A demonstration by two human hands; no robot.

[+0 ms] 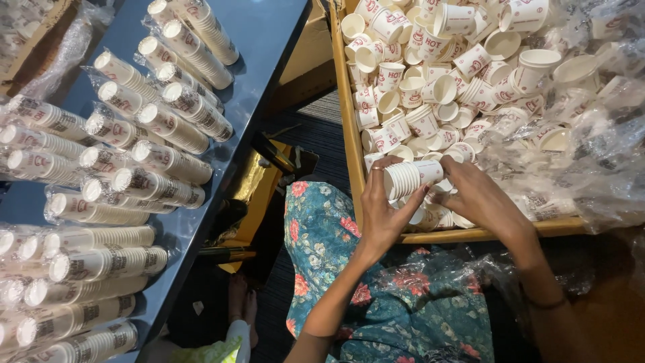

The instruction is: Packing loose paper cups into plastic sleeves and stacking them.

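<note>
Short stack of white paper cups (411, 177) held sideways, mid-frame, just above near edge of wooden crate (349, 128). Rims point left, base end right.

L hand (384, 214) wrapped round rim end of stack from below, fingers curled over top, thumb side toward crate wall; clamped on it. Ring on one finger.

R hand (478, 195) comes in from right, fingertips meeting base end of stack, palm down. Hands close together, stack between them. Cannot tell if R actually pinches a cup or only touches.

Crate fills far-right of scene, heaped w/ loose cups (430, 74), white w/ red print, lying every way, some nested. Crumpled clear plastic wrap (591, 148) spilling over right side of crate.

Left side: dark blue tabletop (269, 40) w/ many long cup sleeves in clear plastic (168, 128), laid in rows, near to far.

Near centre: lap in teal floral fabric (336, 249), below hands. Gold-coloured bag (252, 181) on floor between table and lap.
</note>
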